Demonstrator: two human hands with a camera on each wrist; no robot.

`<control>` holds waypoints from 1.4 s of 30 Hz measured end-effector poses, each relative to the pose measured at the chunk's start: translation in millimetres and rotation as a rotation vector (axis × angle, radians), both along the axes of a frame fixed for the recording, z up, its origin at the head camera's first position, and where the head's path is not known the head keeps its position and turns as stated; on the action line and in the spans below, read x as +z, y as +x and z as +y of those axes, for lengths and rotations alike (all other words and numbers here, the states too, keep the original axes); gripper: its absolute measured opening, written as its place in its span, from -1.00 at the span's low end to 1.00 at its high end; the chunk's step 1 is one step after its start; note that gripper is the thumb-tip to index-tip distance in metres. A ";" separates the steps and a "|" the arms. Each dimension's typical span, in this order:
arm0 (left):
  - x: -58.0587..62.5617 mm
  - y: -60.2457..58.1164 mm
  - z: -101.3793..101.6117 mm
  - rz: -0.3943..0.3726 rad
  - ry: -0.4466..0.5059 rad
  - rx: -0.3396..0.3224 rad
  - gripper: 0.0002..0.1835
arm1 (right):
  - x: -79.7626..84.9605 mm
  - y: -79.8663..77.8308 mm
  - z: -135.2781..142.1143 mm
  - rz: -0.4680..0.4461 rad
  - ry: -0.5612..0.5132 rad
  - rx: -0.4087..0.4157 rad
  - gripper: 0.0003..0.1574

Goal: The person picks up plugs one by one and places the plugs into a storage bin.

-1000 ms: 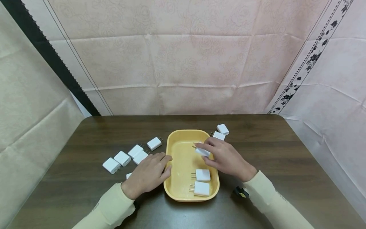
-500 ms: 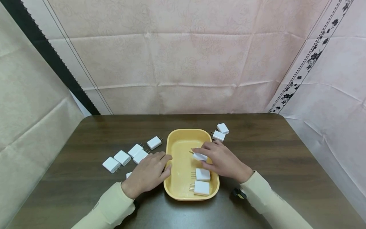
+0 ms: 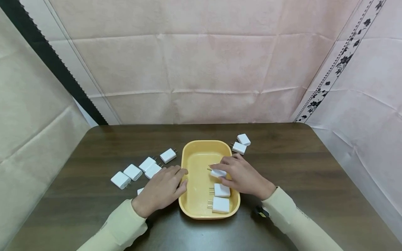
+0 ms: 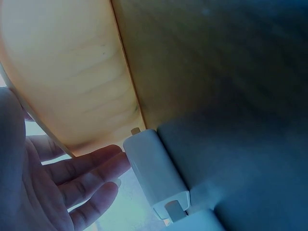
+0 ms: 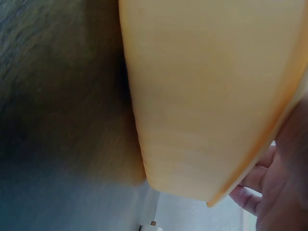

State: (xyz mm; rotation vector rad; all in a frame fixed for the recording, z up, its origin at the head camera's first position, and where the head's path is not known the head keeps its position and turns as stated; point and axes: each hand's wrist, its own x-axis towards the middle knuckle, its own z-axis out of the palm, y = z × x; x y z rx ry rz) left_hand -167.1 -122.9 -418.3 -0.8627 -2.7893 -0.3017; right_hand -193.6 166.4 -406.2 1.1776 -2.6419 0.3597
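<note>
My right hand [image 3: 245,176] pinches a white plug-in charger [image 3: 218,173] between thumb and fingers, inside the yellow tray [image 3: 198,160]. The prongs of this charger point left. Just nearer to me, two more chargers, a middle one [image 3: 222,190] and a front one [image 3: 221,205], lie side by side along the tray's right side, prongs also leftward. My left hand [image 3: 163,190] rests at the tray's left rim with relaxed fingers. In the left wrist view its fingers extend along the tray's outer wall [image 4: 82,72], close to a charger [image 4: 156,173] on the table.
Left of the tray several white chargers lie scattered, among them a leftmost one [image 3: 120,180] and one near the tray [image 3: 168,156]. Two others, a far one [image 3: 243,139] and a nearer one [image 3: 239,147], sit beyond the right hand on the dark wooden table [image 3: 282,157].
My right hand has moved the pinched charger slightly left and toward me, close to the two lying in the tray. The left hand has stayed at the rim.
</note>
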 end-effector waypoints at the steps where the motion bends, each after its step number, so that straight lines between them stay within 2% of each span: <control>1: 0.1 0.3 -0.5 0.004 0.000 0.003 -0.65 | 0.6 -0.1 -0.7 -0.003 0.006 0.002 -0.49; 7: 0.1 -0.2 -1.3 0.026 -0.005 -0.001 -0.66 | 3.1 0.2 -2.7 -0.019 0.048 -0.007 -0.50; 17: -0.9 1.2 -1.6 0.014 0.002 0.000 -0.66 | 5.4 3.1 -5.3 -0.034 0.089 -0.011 -0.50; 32: -1.1 3.1 -1.4 0.001 0.009 0.001 -0.63 | 1.5 3.2 -6.3 -0.044 0.096 -0.015 -0.52; 42: -0.2 0.7 -0.4 0.020 0.005 -0.012 -0.65 | 6.5 3.6 -8.3 -0.055 0.132 -0.041 -0.53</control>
